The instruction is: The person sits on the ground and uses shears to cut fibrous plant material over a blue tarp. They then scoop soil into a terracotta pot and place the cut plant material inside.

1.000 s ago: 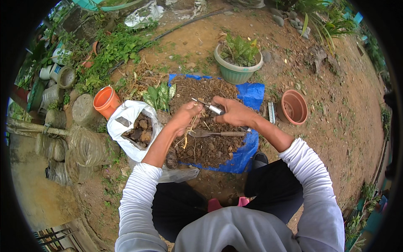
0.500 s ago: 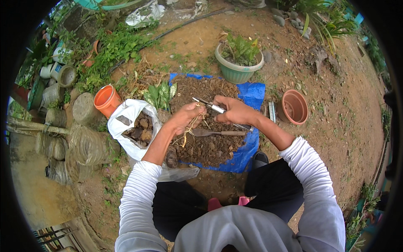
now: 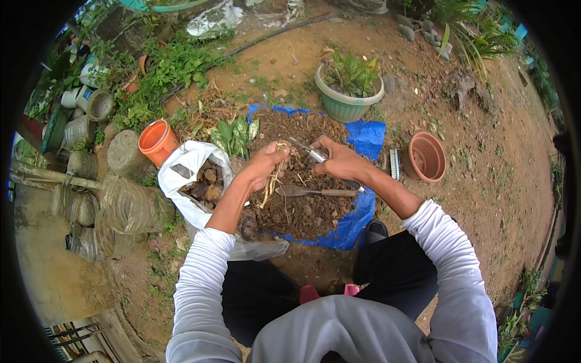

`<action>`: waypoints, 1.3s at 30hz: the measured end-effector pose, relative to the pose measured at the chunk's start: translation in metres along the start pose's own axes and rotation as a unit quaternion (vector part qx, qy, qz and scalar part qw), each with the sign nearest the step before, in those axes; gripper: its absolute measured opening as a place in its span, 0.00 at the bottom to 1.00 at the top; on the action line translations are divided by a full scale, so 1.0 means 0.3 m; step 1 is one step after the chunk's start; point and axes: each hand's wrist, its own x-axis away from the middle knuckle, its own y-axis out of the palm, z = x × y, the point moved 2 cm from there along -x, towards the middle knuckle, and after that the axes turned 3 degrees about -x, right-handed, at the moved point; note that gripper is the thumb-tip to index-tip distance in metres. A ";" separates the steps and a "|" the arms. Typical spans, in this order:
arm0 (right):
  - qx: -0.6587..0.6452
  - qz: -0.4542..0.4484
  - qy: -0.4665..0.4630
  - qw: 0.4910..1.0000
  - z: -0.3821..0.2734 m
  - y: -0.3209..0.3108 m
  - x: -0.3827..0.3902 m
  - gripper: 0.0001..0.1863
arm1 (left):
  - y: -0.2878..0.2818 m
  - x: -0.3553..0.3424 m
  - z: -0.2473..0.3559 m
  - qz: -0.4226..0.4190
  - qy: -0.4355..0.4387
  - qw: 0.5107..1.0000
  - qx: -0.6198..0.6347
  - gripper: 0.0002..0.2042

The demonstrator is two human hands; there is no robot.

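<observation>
My left hand point(image 3: 266, 163) is closed around a bundle of pale stringy roots point(image 3: 271, 184) that dangle over dark soil point(image 3: 302, 221) on a blue tarp point(image 3: 368, 138). Just to its right, my right hand point(image 3: 336, 158) grips a silver-handled cutting tool point(image 3: 316, 155), its slim blade pointing up-left beside the roots. Under my hands lies a trowel point(image 3: 330, 192) with a wooden handle. A white plastic bag point(image 3: 183, 198) with lumpy soil is left of my left hand, and a variegated leafy plant point(image 3: 233, 134) lies behind it.
An orange bucket point(image 3: 157, 139) stands at left, near stacked pots and wrapped bundles point(image 3: 124, 206). A green pot point(image 3: 345, 103) holds a plant at the back; a terracotta pot point(image 3: 425, 157) and brush point(image 3: 394, 163) sit right. A black hose point(image 3: 254, 42) crosses the ground behind.
Both hands have moved only slightly, staying over the soil. The roots in my left hand have shifted and the tool's blade is tilted a little differently.
</observation>
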 end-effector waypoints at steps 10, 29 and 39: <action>0.005 -0.018 -0.038 0.999 -0.008 0.007 -0.005 0.31 | 0.003 0.021 0.026 -0.061 0.018 0.997 0.050 0.36; 0.027 -0.036 -0.047 0.998 -0.050 -0.052 0.012 0.34 | 0.023 0.016 0.046 -0.035 0.076 0.991 0.100 0.44; 0.047 -0.017 -0.076 0.996 -0.034 -0.025 0.012 0.28 | 0.036 0.038 0.037 -0.087 0.020 0.992 0.084 0.41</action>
